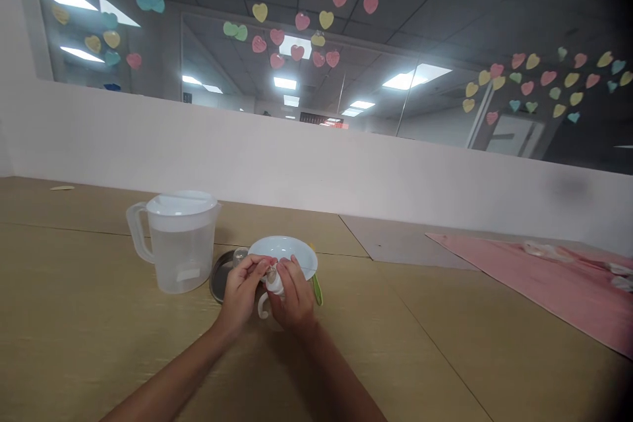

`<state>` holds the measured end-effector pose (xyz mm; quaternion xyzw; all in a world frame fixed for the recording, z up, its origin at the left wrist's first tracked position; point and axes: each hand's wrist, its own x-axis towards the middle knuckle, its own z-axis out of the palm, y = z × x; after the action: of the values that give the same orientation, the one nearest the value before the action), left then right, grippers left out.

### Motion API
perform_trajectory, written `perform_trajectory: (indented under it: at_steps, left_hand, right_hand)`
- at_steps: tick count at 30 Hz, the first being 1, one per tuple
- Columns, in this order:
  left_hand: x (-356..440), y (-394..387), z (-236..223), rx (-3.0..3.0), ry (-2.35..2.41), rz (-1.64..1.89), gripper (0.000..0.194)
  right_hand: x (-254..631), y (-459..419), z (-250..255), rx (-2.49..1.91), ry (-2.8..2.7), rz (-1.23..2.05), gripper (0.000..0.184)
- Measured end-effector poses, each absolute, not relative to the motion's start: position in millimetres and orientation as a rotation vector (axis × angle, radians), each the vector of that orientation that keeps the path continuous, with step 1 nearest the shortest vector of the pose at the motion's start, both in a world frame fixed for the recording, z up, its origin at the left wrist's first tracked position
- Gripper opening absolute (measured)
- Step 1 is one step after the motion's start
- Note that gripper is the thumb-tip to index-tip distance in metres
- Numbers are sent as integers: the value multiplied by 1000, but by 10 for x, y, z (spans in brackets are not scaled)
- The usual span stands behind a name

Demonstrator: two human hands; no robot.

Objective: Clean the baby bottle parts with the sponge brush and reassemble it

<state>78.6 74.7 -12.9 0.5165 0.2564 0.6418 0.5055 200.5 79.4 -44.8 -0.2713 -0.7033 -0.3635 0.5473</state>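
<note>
Both hands meet over the table at the near edge of a white bowl (262,246). Between them is a small white piece with a curved hook (264,306) at its lower end and a clear-looking part near the top; its exact kind is hard to make out. My right hand (297,300) is closed around its white body from the right. My left hand (241,293) pinches at its top, thumb and fingers pressed together. Behind my left hand lies a dark round tray (217,280), partly covered, with a small clear glass-like item (240,255) at its far side.
A translucent lidded pitcher (182,254) stands left of the tray, handle to the left. A green utensil handle (317,290) sticks out beside the bowl. Pink cloth (539,283) covers the table at right, with crumpled plastic (546,250) on it. A white wall (297,165) rises behind.
</note>
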Motion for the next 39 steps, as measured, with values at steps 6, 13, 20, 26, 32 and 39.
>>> perform_trajectory:
  at_steps: [6,13,20,26,32,39]
  left_hand:
    - [759,771,-63,1042,538,1383,35]
    - [732,784,-34,1086,524,1325,35]
    - [720,774,-36,1401,548,1336,33]
    - [713,722,-120,1844,575,1564,20]
    - [706,726,-225,2057,543,1815,9]
    - [706,764,-296,2130,472,1919,9]
  right_hand:
    - [1967,707,-387,-607,-1690,-892,40]
    - [1926,667,-333,-562,-1664,-864,40]
    - [2089,684,-240,-627,-1639,-868,48]
    - [2167,690,-217,-606,-1683,-867,53]
    - [2171,680,-228,-570,-1697,-883,49]
    - [2191,716,-271,-545,-1706,-893,47]
